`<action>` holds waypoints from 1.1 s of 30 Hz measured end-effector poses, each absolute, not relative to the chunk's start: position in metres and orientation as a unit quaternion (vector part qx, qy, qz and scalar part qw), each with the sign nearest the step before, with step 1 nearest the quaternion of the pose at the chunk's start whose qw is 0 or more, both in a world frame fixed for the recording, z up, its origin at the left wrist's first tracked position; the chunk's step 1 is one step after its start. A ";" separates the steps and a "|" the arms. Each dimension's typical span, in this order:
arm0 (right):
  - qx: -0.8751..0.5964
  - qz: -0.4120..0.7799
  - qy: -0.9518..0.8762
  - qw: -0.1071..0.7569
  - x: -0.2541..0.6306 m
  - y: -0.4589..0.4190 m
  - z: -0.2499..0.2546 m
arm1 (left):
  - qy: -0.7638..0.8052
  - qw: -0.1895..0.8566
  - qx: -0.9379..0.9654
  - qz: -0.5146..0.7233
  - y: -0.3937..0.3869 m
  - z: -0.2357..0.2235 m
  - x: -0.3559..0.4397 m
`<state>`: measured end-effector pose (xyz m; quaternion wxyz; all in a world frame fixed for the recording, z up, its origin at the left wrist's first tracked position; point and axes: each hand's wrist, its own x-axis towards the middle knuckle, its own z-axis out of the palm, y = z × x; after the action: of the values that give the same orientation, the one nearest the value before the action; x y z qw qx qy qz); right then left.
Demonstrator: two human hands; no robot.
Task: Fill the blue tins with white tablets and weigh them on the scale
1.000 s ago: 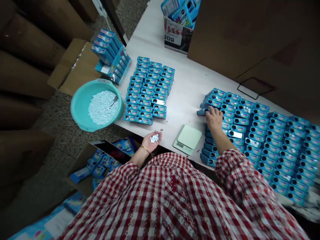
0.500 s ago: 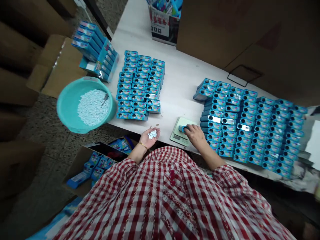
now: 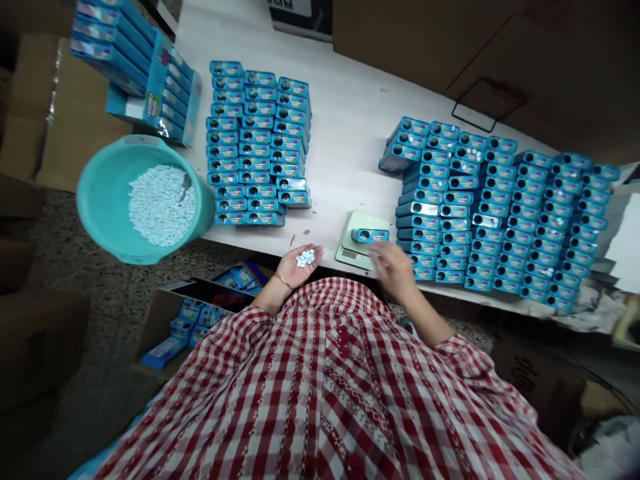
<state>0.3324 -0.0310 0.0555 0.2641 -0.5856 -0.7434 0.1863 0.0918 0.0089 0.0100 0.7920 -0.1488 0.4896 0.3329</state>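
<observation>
My left hand (image 3: 300, 267), palm up and cupped, holds a small heap of white tablets (image 3: 305, 257) above the table's front edge. On a pale green digital scale (image 3: 349, 244) rests a small blue box (image 3: 371, 235) with a dark round hole in its printed side. My right hand (image 3: 393, 268) is just in front of the scale, off the box and blurred by motion; its fingers look loosely apart, and I see nothing in them. To the left, a turquoise tub (image 3: 107, 220) contains many more white tablets and a scoop-like tool, partly buried.
Rows of similar blue boxes (image 3: 255, 150) stand left of the scale, with a larger block of boxes (image 3: 490, 220) on the right, some topped with white tablets. A display carton (image 3: 150, 87) stands behind the tub. Large brown cartons (image 3: 400, 40) line the table's back. Below lies an open carton (image 3: 155, 320).
My right hand has let go of the blue box on the scale and drawn back toward me. My left hand still holds the tablets. The camera view has shifted.
</observation>
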 end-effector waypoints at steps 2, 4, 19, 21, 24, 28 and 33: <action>-0.503 0.236 -0.808 0.197 0.289 -0.030 0.057 | 0.479 0.810 -0.139 0.306 0.003 0.013 0.098; -0.450 0.250 -0.851 0.105 0.254 -0.026 0.057 | 0.478 0.818 -0.138 0.287 -0.003 0.015 0.103; -0.361 0.216 -0.906 -0.039 0.232 -0.020 0.055 | 0.487 0.815 -0.178 0.259 -0.019 0.008 0.097; -0.350 0.220 -0.910 -0.032 0.234 -0.021 0.053 | 0.481 0.821 -0.178 0.250 -0.018 0.008 0.097; -0.333 0.235 -0.913 -0.012 0.233 -0.020 0.044 | 0.485 0.823 -0.179 0.236 -0.017 0.008 0.097; -0.331 0.283 -0.898 0.057 0.235 -0.021 0.038 | 0.487 0.825 -0.178 0.224 -0.016 0.008 0.099; -0.498 0.268 -0.798 0.208 0.285 -0.038 0.038 | 0.523 0.794 -0.171 0.259 -0.013 0.010 0.098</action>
<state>0.2847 -0.0384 0.0384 0.2077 -0.4977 -0.7984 0.2678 0.0979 -0.0130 0.0098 0.7944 -0.1705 0.5225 0.2586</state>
